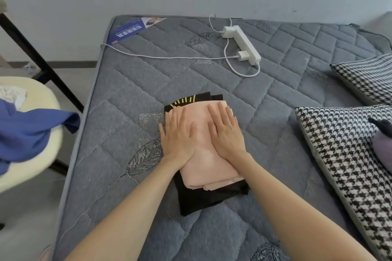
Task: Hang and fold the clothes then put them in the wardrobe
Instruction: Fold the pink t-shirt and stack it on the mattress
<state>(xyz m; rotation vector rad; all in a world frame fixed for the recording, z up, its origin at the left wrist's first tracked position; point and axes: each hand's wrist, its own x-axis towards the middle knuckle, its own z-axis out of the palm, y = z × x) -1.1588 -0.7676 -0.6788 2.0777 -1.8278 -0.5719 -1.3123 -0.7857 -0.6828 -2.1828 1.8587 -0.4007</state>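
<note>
The fingers (pixel 177 115) of the left hand (pixel 178 135) lie straight and a little spread, pressed flat on a folded pink garment (pixel 203 167); they grasp nothing. The right hand (pixel 224 133) lies beside it in the same way, palm down and fingers released, with the two thumbs close together over the middle of the cloth. Both forearms reach in from the near edge.

The pink garment sits on top of a folded black garment (pixel 197 201). The black one shows past it at the far end, where yellow printed strokes peek out by the left fingertips, and again at the near end, where it sticks out wider. The stack rests on a grey quilted mattress (pixel 127 95), about in its middle.

Farther up the mattress, well apart from the stack, lies a white power strip (pixel 246 44) with a charger (pixel 242 55) plugged in. A white cable (pixel 169 57) runs from it across to the left edge, and another loops below the strip. A blue label (pixel 131 28) lies at the far left corner.

To the right, two houndstooth pillows crowd the mattress: the near pillow (pixel 343 154) lies close to the stack, the far pillow (pixel 369 78) behind it. Something purple (pixel 381 148) rests on the near one; I cannot tell what.

To the left, off the mattress, a cream chair (pixel 36 95) holds a crumpled blue garment (pixel 27 131) and a white cloth (pixel 12 95). A black bar (pixel 38 59) slants behind it.
</note>
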